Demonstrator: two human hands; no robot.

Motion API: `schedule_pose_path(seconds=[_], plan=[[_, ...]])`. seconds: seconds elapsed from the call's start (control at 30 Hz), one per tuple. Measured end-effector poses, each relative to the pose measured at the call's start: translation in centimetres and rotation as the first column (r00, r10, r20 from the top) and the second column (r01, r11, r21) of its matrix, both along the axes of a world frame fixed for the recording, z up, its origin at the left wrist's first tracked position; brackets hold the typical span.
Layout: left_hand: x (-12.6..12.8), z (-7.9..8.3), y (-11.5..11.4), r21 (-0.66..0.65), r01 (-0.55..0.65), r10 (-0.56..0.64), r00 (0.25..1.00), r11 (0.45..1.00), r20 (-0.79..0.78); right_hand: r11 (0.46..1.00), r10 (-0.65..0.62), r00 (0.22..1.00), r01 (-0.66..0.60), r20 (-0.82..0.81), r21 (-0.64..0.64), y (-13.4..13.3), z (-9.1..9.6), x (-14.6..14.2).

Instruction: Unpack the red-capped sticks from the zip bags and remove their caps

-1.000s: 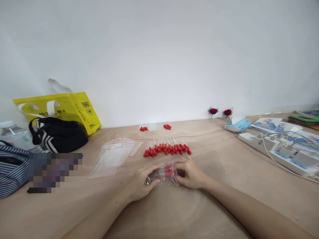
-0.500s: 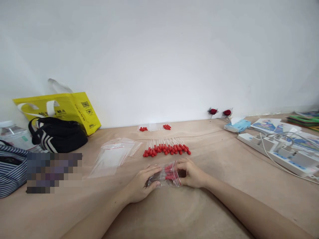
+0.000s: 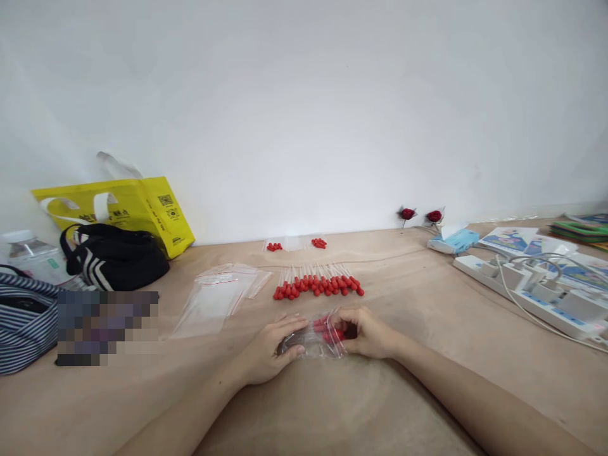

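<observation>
A clear zip bag (image 3: pixel 311 347) with a red-lined mouth lies on the table in front of me, with several red-headed sticks (image 3: pixel 327 330) in it. My left hand (image 3: pixel 274 347) grips the bag's left end, thumb near and fingers on the far side. At the mouth, my right hand (image 3: pixel 363 332) has its fingers curled round the red-striped edge, close to the red heads; its fingertips are partly hidden. Just beyond my hands lies a row of white sticks with red heads (image 3: pixel 316 285). Flat zip bags (image 3: pixel 213 297) are stacked to the left.
Filled bags with red heads (image 3: pixel 319 243) lie by the wall. On the left are a yellow bag (image 3: pixel 161 209), a black pouch (image 3: pixel 128 259) and a striped bag (image 3: pixel 28 323). A power strip (image 3: pixel 532 294) with cables, a blue tissue pack (image 3: pixel 453 241) and cards (image 3: pixel 510 239) occupy the right.
The red heads inside the bag have shifted beside my right fingers, one now sitting nearer the mouth. My left hand stays almost still on the bag.
</observation>
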State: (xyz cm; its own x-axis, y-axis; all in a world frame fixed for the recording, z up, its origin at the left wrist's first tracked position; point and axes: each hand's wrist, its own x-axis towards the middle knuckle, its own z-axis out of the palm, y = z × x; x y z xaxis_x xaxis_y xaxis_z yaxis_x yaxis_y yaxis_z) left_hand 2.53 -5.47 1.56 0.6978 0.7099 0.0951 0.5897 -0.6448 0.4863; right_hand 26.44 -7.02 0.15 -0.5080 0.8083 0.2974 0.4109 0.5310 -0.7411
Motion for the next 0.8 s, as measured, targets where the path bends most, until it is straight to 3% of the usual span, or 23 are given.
schedule_pose_path(seconds=[0.2, 0.43, 0.57, 0.8], plan=[[-0.3, 0.1, 0.0, -0.017, -0.004, 0.004, 1.000, 1.000, -0.015, 1.000, 0.006, 0.997, -0.005, 0.074, -0.012, 0.4, 0.8, 1.9], [-0.7, 0.1, 0.2, -0.001, -0.008, 0.008, 1.000, 1.000, -0.007, 0.982, -0.023, 0.999, 0.014, -0.046, -0.187, 1.0, -0.2, 3.8], [-0.9, 0.0, 0.4, 0.006, -0.006, 0.006, 1.000, 1.000, -0.011, 0.972, -0.030, 1.000, 0.030, 0.005, -0.234, 1.1, -0.1, 3.8], [-0.9, 0.3, 0.3, -0.012, -0.005, 0.004, 1.000, 1.000, -0.027, 0.966, -0.141, 0.990, 0.132, -0.024, -0.220, 2.0, 0.9, 7.4]])
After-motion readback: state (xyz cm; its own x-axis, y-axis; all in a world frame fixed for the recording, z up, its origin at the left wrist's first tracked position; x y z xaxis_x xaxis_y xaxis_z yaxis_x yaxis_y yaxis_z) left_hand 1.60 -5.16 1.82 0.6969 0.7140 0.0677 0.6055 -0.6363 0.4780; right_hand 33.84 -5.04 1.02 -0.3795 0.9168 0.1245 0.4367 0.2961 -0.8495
